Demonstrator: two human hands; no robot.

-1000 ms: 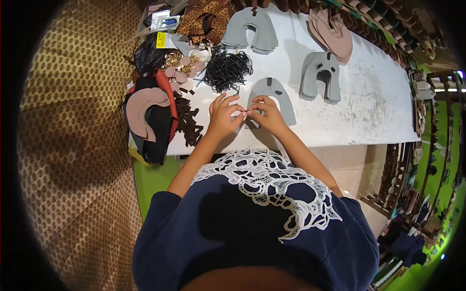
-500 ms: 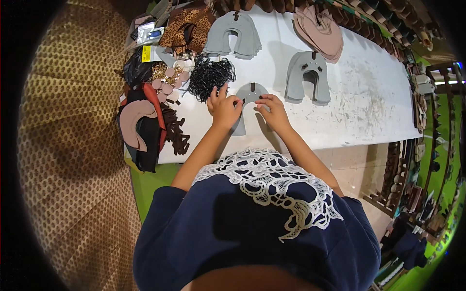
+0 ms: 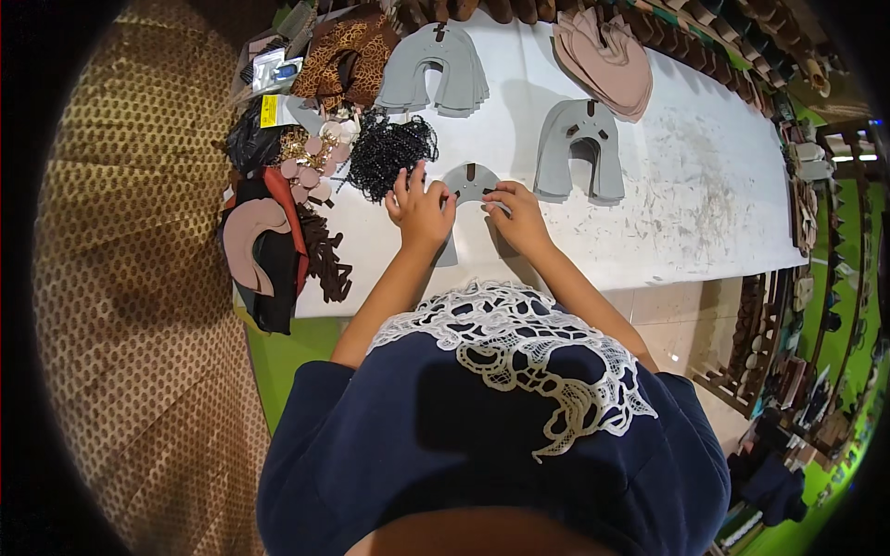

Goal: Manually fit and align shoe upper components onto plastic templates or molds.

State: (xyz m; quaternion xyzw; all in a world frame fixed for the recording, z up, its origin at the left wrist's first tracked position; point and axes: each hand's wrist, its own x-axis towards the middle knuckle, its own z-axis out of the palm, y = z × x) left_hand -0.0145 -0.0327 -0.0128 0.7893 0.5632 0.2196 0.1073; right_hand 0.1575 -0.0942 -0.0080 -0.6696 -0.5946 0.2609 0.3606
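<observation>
Both hands rest on one grey horseshoe-shaped cut piece (image 3: 470, 181) lying flat near the front edge of the white desk (image 3: 705, 185), about midway along it. The left hand (image 3: 422, 206) lies over the piece's left leg, fingers spread and pressing down on it; the right hand (image 3: 519, 215) covers the right leg, with thumb and fingertips pinched at the piece's inner edge. The two hands are set just apart, with the arch of the piece showing between them. Whether either hand actually grips the piece or only presses on it cannot be told.

Just beyond the left hand, a tangle of black beaded trim (image 3: 389, 148) lies on the desk. Farther back sits a stack of grey horseshoe pieces (image 3: 436, 69), and to the right of the worked piece, well apart from the right hand, stands another grey stack (image 3: 579, 148). A pile of pink cut pieces (image 3: 607, 60) lies at the back edge. At the left end of the desk there are leopard-print material (image 3: 348, 46), small pink round bits (image 3: 311, 171), a black bag (image 3: 250, 139) and a pink curved piece on black and red material (image 3: 250, 236). Dark brown strips (image 3: 324, 255) hang by the front left corner.
</observation>
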